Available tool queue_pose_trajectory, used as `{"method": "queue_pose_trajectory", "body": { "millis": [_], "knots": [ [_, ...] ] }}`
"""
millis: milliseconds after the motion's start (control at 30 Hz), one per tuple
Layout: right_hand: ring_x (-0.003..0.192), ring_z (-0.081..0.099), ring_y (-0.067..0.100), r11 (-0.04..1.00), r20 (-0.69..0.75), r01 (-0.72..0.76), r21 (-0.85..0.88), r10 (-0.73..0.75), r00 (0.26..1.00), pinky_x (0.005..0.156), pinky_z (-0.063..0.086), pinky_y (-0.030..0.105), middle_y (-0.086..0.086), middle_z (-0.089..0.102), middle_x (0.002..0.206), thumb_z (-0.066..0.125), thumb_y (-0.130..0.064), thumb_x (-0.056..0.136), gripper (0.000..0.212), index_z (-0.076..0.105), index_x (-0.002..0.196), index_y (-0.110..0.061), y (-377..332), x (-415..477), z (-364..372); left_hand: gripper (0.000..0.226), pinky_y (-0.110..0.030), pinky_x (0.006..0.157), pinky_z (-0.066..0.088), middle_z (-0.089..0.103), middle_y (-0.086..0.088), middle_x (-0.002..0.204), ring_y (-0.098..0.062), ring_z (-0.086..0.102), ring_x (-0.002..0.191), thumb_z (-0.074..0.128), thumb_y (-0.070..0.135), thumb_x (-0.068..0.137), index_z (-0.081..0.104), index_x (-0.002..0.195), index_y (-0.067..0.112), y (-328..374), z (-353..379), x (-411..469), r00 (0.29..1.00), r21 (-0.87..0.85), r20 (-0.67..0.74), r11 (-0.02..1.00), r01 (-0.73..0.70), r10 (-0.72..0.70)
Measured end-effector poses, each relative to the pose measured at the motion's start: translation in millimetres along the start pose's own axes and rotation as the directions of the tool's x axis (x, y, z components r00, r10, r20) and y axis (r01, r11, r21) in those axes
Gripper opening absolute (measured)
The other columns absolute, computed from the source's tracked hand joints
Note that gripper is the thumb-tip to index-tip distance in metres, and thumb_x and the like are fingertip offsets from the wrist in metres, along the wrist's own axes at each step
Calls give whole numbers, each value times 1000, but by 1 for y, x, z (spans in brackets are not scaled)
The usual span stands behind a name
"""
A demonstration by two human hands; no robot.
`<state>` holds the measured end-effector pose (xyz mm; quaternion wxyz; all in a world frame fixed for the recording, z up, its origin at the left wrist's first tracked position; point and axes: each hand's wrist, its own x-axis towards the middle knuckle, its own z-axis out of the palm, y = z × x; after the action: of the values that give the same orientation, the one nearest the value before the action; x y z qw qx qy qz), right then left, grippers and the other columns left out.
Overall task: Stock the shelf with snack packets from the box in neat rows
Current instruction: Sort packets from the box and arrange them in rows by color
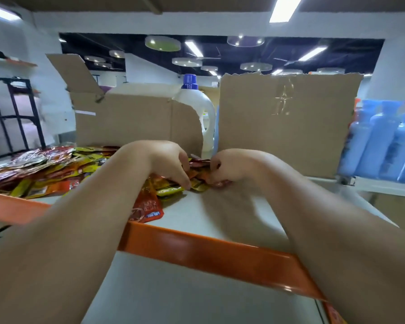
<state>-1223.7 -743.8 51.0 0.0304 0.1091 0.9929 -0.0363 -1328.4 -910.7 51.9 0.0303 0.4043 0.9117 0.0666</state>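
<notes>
Just in front of the cardboard box (138, 122), I am gathering a small bunch of snack packets (198, 177) on the shelf (220, 206). My left hand (168, 164) is curling its fingers down over the bunch, and my right hand (227, 168) is curling in from the other side, pinching the packets' edge. Together they are squeezing the bunch between them. Left of the box's front, a heap of packets (45, 169) is lying loose, in no row at all. Nearer to me than the box, one red packet (147, 206) is lying right at the shelf's orange lip (208, 251).

As I judge it, two things are threatening. The glossy packets may be sliding and fanning out under my squeeze, spoiling any row. My left forearm, reaching over that red packet, may be nudging it off the lip.
</notes>
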Motion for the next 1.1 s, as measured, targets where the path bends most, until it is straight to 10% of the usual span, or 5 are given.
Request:
{"method": "queue_pose_trajectory", "body": {
  "millis": [333,600,800,933,1100],
  "knots": [
    [75,61,20,999,-51,-18,41,20,998,63,46,29,1,67,85,61,-27,86,15,71,96,-22,5,-9,-4,15,-30,73,54,71,17,87,-6,66,82,63,29,85,72,91,39,-15,11,-7,953,-237,-299,964,-118,43],
    [61,51,20,704,-61,-48,708,129,990,54,42,25,11,55,76,46,2,86,22,62,83,-12,35,-19,-18,21,-34,75,58,74,9,81,-12,69,83,58,24,85,78,81,30,-19,10,-11,950,-326,-309,942,-75,-31],
    [60,52,24,775,133,-242,584,203,970,56,41,26,16,61,83,47,0,90,27,69,97,-13,58,-27,-15,15,-31,80,55,73,14,97,-7,66,92,65,32,91,78,97,34,-13,11,-12,983,-245,-184,967,-63,17],
    [60,49,17,931,92,-365,32,361,928,47,46,22,6,53,74,54,-7,100,33,62,131,-2,46,-31,-18,41,-27,80,52,68,22,98,0,64,91,81,61,74,74,108,40,4,13,-17,994,-132,-42,985,-107,103],
    [66,59,21,969,66,-244,46,241,968,73,58,37,4,61,77,68,-27,91,37,65,127,-34,33,-28,-10,66,-19,75,50,62,20,130,9,60,74,75,30,80,55,141,44,19,14,-19,982,-15,8,982,-188,189]
  ]
}}
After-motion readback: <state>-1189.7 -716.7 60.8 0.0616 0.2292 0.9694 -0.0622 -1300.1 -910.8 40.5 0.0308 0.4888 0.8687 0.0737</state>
